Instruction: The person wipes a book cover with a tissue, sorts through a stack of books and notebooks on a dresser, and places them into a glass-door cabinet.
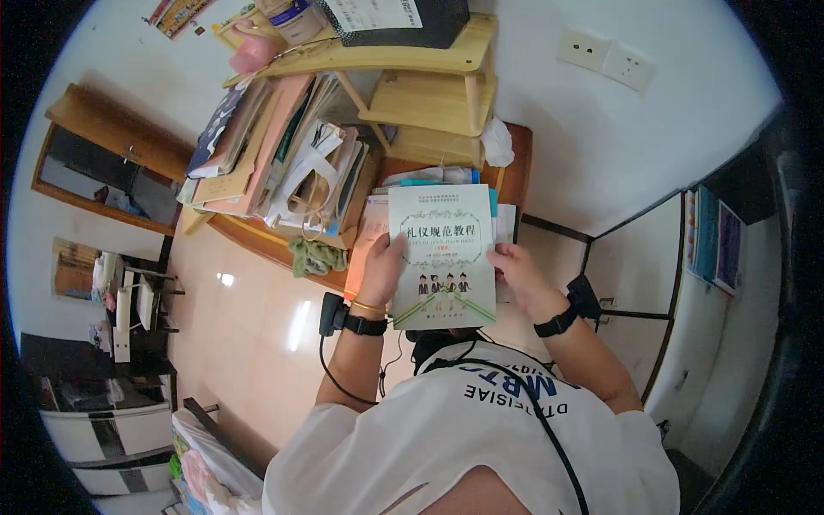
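Note:
A pale green paperback book (442,292) with small cartoon figures on its cover is held up in front of me, cover facing up. My left hand (383,268) grips its left edge, thumb on the cover. On the opposite edge, my right hand (522,273) pinches the book, fingers mostly behind it. Behind the book, a pile of books and papers (429,176) lies on the brown wooden desk (518,163), partly hidden. An orange-red booklet (367,233) shows beside my left hand.
Left of the pile, folders and papers (266,159) stand packed together near a green cloth (318,257). A wooden shelf (429,99) carries a dark box (403,36) and a pink flamingo figure (252,50). White cabinets (631,283) stand to the right; a cable (549,412) crosses my shirt.

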Available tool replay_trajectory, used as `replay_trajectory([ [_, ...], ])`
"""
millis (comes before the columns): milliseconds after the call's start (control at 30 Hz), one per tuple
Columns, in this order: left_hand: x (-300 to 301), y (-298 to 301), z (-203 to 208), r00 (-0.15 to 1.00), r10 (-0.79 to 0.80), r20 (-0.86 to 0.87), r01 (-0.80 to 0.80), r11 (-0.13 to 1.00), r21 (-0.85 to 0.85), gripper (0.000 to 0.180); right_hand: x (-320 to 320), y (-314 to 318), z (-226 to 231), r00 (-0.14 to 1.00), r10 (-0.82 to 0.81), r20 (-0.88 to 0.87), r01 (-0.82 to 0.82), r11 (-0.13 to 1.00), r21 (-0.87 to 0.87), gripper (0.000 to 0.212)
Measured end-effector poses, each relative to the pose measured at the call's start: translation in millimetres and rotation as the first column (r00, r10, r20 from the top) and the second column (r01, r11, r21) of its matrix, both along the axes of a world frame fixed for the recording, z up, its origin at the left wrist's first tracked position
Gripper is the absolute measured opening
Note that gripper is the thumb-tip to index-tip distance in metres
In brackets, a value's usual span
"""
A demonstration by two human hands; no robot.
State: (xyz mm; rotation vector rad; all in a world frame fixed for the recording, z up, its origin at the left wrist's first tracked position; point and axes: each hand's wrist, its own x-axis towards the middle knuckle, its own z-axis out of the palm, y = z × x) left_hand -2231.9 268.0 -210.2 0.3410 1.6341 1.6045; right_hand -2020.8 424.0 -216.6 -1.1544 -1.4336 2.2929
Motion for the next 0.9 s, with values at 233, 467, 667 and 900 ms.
replay_trajectory([
  [233,11,2,12,0.972,-0.133,-0.192,0.132,0.991,-0.018,0.034,-20,-21,16,0.974,-0.109,-0.197,0.105,0.994,-0.03,0.046],
  [467,20,-18,55,0.998,-0.018,0.064,-0.007,0.935,0.356,0.051,-28,-27,38,0.892,-0.18,-0.415,0.155,0.983,-0.095,0.053],
  [667,21,-25,112,0.982,-0.057,-0.179,0.128,0.902,0.413,0.055,-23,2,118,0.862,0.228,-0.453,-0.062,0.934,0.351,0.046],
  [900,-5,-20,94,0.535,-0.162,-0.829,0.338,0.94,0.035,0.04,-34,14,80,0.884,0.382,-0.269,-0.216,0.845,0.49,0.039],
])
